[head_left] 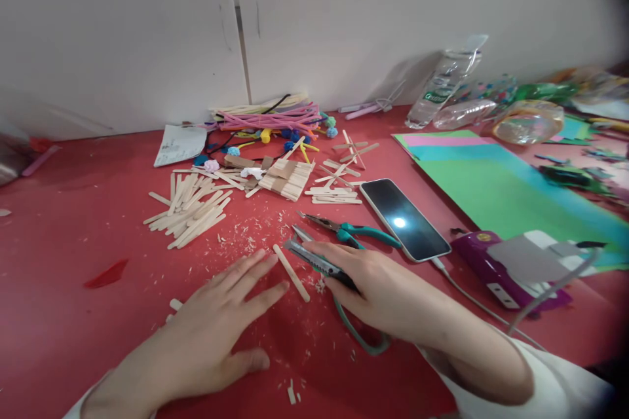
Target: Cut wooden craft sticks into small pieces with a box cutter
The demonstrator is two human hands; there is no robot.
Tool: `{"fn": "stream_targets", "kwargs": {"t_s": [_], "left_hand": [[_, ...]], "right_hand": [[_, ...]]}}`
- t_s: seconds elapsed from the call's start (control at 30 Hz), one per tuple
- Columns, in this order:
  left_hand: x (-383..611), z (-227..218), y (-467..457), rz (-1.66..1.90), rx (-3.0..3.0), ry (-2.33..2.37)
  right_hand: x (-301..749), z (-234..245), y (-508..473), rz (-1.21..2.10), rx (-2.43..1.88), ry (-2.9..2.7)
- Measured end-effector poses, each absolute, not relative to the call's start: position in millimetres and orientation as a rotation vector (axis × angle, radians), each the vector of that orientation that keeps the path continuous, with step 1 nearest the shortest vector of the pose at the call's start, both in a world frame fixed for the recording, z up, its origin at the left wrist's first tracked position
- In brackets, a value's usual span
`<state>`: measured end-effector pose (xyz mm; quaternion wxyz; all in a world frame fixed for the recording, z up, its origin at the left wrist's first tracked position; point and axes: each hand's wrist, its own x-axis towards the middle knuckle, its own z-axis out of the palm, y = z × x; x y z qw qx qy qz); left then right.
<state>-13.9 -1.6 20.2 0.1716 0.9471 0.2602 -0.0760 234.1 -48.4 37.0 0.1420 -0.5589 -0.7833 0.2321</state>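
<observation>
My right hand (373, 285) is closed around a utility knife (322, 265), its blade out and pointing up and left. Beneath that hand lies a pair of scissors (361, 334) with a grey-green handle, partly hidden. Left of the knife, a single craft stick (291, 273) rests slantwise on the red table. My left hand (221, 327) is spread flat with its fingers apart, fingertips close to the stick's left side. Whether they touch it I cannot tell. Just beyond the knife are pliers (354, 229) with teal handles.
Loose craft sticks (191, 209) and a bundle of sticks (286, 178) lie behind the hands, among wood shavings. A phone (405, 219) on a cable, a purple power strip (506, 268) and coloured paper (511, 190) are on the right. Pipe cleaners (270, 119) and a plastic bottle (442, 88) stand near the wall.
</observation>
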Motion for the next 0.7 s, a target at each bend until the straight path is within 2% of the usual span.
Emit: {"fn": "stream_targets", "kwargs": {"t_s": [0.27,0.53,0.7], "left_hand": [[4.9,11.3,-4.6,-0.25,2.679,0.651],[-1.8,11.2,-7.0,-0.256,2.666,0.726],[2.1,12.7,-10.2,-0.262,2.658,0.753]], "right_hand": [[239.2,41.3,-51.2,0.463,-1.666,-2.353],[236.7,43.6,-60.3,0.511,-1.608,-2.507],[233.8,37.1,-65.0,0.432,-1.6,-2.581]]}}
